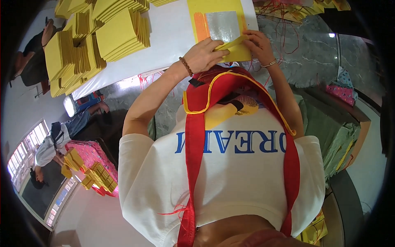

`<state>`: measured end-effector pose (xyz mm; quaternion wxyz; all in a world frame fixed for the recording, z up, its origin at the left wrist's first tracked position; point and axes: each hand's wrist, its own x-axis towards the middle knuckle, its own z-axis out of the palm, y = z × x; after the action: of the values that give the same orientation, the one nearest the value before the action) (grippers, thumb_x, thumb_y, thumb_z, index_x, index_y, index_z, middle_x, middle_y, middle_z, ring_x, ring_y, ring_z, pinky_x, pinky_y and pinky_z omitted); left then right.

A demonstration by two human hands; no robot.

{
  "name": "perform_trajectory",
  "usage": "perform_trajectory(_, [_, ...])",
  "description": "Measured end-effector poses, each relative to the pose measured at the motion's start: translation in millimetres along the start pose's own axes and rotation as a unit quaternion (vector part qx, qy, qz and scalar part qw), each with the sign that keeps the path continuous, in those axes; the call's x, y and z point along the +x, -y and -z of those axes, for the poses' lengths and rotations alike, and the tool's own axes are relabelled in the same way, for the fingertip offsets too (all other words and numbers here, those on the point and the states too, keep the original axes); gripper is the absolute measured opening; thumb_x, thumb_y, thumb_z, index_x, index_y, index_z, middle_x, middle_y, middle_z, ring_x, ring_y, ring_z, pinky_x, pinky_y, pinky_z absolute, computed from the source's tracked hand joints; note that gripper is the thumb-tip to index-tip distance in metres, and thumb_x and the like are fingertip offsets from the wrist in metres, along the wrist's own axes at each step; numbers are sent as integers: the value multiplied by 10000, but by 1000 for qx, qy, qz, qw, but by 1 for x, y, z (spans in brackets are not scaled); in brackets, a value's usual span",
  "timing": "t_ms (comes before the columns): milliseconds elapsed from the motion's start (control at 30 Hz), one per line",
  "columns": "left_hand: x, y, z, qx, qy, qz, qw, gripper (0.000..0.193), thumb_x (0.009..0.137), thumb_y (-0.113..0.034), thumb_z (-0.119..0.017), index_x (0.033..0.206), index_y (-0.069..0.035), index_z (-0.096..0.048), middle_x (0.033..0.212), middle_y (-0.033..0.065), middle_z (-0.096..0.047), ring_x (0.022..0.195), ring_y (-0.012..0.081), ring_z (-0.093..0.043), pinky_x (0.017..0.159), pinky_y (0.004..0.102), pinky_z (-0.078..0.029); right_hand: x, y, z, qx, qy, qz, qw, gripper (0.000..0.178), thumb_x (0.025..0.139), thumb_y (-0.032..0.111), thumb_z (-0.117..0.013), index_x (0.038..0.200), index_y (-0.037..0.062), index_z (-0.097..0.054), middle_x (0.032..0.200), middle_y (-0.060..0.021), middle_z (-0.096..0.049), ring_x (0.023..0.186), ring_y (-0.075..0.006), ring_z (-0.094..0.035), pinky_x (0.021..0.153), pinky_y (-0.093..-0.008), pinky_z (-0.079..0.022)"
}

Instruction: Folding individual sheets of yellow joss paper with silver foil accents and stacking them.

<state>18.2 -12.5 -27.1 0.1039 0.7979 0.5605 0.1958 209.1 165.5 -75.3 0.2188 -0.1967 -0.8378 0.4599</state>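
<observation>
A yellow paper sheet (239, 54) with a silver square (223, 26) and an orange strip (200, 26) lies at the near edge of the white table. Its near part is folded up into a narrow raised flap. My left hand (204, 54), with a beaded bracelet on the wrist, grips the left end of this flap between thumb and fingers. At the flap's right end, my right hand (259, 47) pinches the paper with bent fingers. The undersides of the fingertips are hidden.
Stacks of folded yellow paper (121, 36) cover the table's left part. Red strings and yellow pieces (284, 12) lie at the far right. A co-worker (51, 144) sits at the left by a pink-covered table (92, 154). Green wrapped bundles (337, 148) stand beside me on the right.
</observation>
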Motion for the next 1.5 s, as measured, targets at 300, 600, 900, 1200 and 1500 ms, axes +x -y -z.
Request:
perform_trajectory(300, [3, 5, 5, -99, -15, -1, 995, 509, 669, -227, -724, 1135, -119, -550, 1090, 132, -531, 933, 308, -495, 817, 368, -437, -1, -5, 0, 4, -7, 19, 1000, 192, 810, 211, -606, 904, 56, -668, 1061, -42, -614, 944, -167, -559, 812, -288, -448])
perform_trajectory(600, [0, 8, 11, -216, -43, 84, 972, 149, 855, -154, -563, 934, -40, -618, 1072, 153, -554, 889, 279, -565, 764, 352, -472, -2, -6, 3, 42, -4, 8, 999, 254, 881, 224, -520, 1005, 35, -637, 1048, -79, -614, 993, -202, -535, 895, -308, -393])
perform_trajectory(900, [-1, 14, 7, -292, -142, 214, 921, 161, 876, -164, -532, 885, -17, -597, 877, 112, -601, 744, 261, -574, 666, 319, -452, 0, -7, 4, 22, 2, 7, 1000, 318, 762, 239, -656, 1002, 32, -640, 1090, -91, -611, 993, -219, -552, 857, -316, -430])
perform_trajectory(1200, [-7, 31, 5, -450, -15, 272, 850, 156, 883, -109, -544, 893, 33, -608, 840, -7, -578, 772, 57, -508, 710, 197, -418, 0, 0, 3, 8, -5, 14, 1000, 363, 669, 221, -733, 981, 59, -644, 1092, -77, -609, 995, -223, -559, 860, -335, -445])
perform_trajectory(1500, [-3, 33, 8, -458, 9, 227, 860, 162, 835, -133, -596, 908, 0, -652, 840, 43, -637, 772, 101, -577, 709, 235, -458, 2, 1, 4, -28, -3, 45, 999, 349, 653, 179, -725, 973, 68, -643, 1088, -60, -613, 988, -214, -565, 859, -328, -444])
